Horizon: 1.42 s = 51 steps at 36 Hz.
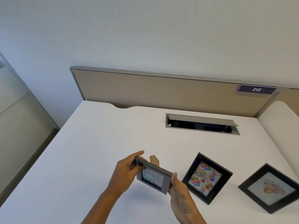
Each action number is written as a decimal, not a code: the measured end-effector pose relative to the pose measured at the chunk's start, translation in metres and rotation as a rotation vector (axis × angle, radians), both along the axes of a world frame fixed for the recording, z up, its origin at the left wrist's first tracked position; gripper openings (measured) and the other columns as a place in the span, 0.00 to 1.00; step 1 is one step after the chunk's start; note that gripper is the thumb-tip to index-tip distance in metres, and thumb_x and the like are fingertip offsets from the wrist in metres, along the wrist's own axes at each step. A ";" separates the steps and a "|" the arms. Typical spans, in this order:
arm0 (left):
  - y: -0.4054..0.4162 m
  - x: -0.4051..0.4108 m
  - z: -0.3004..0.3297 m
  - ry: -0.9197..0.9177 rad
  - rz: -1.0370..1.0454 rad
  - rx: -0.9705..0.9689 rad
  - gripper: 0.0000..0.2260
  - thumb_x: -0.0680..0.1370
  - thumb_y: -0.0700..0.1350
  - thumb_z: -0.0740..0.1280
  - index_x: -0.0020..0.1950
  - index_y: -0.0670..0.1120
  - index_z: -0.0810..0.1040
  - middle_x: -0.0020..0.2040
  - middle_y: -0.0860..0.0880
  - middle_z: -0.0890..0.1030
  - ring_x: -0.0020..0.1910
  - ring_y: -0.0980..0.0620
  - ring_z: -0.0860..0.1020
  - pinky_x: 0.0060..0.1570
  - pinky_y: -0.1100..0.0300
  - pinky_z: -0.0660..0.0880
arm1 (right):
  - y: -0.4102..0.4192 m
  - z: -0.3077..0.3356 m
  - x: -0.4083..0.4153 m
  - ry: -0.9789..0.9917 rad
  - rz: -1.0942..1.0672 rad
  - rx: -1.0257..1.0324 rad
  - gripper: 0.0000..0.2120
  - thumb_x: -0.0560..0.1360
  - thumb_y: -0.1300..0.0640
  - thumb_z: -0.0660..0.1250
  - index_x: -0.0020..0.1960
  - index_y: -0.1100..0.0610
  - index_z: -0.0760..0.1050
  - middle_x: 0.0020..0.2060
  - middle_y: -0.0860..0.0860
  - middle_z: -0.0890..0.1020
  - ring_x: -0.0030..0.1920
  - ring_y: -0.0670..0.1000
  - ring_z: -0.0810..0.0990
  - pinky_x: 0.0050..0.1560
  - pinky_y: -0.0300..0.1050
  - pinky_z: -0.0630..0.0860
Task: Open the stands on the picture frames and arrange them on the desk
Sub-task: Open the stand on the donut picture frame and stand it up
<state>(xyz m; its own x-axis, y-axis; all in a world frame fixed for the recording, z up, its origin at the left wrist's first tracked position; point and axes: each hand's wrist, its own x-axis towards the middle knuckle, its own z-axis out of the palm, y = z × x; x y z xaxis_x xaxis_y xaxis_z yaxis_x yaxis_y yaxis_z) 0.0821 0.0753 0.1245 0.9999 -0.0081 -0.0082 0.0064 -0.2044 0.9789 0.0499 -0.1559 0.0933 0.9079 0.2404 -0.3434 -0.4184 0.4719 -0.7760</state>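
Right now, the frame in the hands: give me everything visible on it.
The grey frame is small and square-ish with a wide, flat, matte border around a blurred, pale picture. It is held above the white desk, tilted, face toward the camera. A brown, cardboard-like stand flap juts out behind its top edge. The left hand grips the upper-left corner; the right hand holds the lower-right edge.

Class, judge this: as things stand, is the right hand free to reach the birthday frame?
Probably not yet: the right hand and left hand both hold the grey frame. The birthday frame lies close by, with nothing between.
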 end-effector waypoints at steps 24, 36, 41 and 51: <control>-0.020 0.028 -0.045 0.164 -0.017 0.088 0.26 0.79 0.41 0.74 0.76 0.53 0.75 0.64 0.55 0.84 0.65 0.53 0.82 0.56 0.65 0.82 | 0.003 -0.025 0.003 0.383 -0.189 -0.056 0.36 0.70 0.33 0.75 0.68 0.56 0.83 0.59 0.59 0.90 0.66 0.62 0.85 0.71 0.61 0.77; -0.023 0.030 -0.053 0.170 -0.037 0.121 0.24 0.79 0.42 0.75 0.74 0.54 0.76 0.62 0.55 0.84 0.62 0.54 0.83 0.59 0.55 0.84 | 0.000 -0.032 0.004 0.428 -0.157 -0.024 0.40 0.69 0.30 0.74 0.69 0.58 0.83 0.61 0.59 0.89 0.66 0.62 0.85 0.72 0.61 0.77; -0.024 0.030 -0.055 0.175 -0.045 0.110 0.24 0.79 0.43 0.75 0.74 0.53 0.77 0.62 0.56 0.85 0.60 0.58 0.84 0.57 0.55 0.85 | -0.004 -0.035 0.005 0.432 -0.147 -0.009 0.41 0.69 0.30 0.74 0.70 0.60 0.83 0.62 0.61 0.88 0.67 0.63 0.84 0.71 0.62 0.76; -0.020 0.022 -0.061 0.229 -0.013 -0.049 0.20 0.78 0.46 0.76 0.69 0.53 0.80 0.59 0.59 0.87 0.60 0.56 0.85 0.53 0.58 0.85 | -0.004 -0.039 0.004 0.401 -0.143 -0.054 0.37 0.73 0.30 0.68 0.71 0.56 0.81 0.61 0.58 0.90 0.69 0.62 0.82 0.75 0.63 0.72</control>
